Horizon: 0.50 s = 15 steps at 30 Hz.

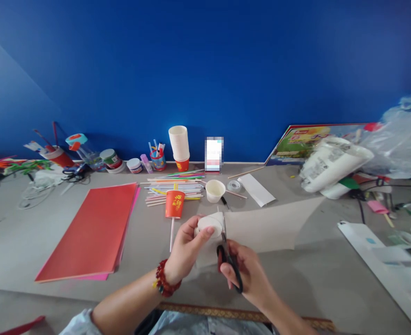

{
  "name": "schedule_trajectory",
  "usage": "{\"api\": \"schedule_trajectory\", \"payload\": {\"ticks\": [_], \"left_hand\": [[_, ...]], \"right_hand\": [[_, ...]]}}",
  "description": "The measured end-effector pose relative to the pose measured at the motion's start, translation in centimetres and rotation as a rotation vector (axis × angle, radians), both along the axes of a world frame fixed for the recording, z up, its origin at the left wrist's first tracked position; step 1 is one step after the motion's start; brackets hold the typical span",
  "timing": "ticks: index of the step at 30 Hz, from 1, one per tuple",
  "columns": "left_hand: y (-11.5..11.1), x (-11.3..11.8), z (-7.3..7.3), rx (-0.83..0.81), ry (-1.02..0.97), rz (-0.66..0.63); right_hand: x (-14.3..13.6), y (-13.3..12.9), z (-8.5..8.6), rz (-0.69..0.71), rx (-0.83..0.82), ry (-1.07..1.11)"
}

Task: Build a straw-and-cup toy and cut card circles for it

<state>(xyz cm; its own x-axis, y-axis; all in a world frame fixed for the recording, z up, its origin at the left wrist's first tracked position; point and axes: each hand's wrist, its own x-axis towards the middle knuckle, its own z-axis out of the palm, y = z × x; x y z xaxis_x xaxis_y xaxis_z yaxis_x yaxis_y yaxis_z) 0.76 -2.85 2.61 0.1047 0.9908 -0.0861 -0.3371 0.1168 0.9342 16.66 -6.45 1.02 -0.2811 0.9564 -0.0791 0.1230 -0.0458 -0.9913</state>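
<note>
My left hand [188, 244], with a red bead bracelet at the wrist, grips a round white disc [207, 226] against a sheet of white paper [264, 228]. The thumb presses on the disc's face. In my right hand [243, 267] is a pair of black-handled scissors [234, 270], its blades pointing away from me along the disc's right side, at the paper. From there the sheet stretches off to the right. Just beyond my hands stands a white paper cup [215, 191]. An upside-down red paper cup [175, 204] with a straw below it lies left of that.
Red paper sheets [90, 228] lie at the left. Behind the cups are loose straws [174, 188], a tape roll [234, 186] and a tall cup stack [179, 144]. Wrapped white cups [334, 165] and a white tray [376, 260] occupy the right. A blue wall [205, 70] closes the back.
</note>
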Motion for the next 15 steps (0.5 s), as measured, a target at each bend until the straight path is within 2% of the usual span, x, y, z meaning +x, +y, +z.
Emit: {"api": "schedule_trajectory", "payload": {"ticks": [9, 15], "left_hand": [[-0.1, -0.1, -0.1, 0.078, 0.084, -0.027], [-0.2, -0.2, 0.1, 0.12, 0.092, -0.071]], "right_hand": [[0.8, 0.9, 1.4, 0.035, 0.047, -0.144], [1.3, 1.1, 1.5, 0.057, 0.058, -0.184]]}}
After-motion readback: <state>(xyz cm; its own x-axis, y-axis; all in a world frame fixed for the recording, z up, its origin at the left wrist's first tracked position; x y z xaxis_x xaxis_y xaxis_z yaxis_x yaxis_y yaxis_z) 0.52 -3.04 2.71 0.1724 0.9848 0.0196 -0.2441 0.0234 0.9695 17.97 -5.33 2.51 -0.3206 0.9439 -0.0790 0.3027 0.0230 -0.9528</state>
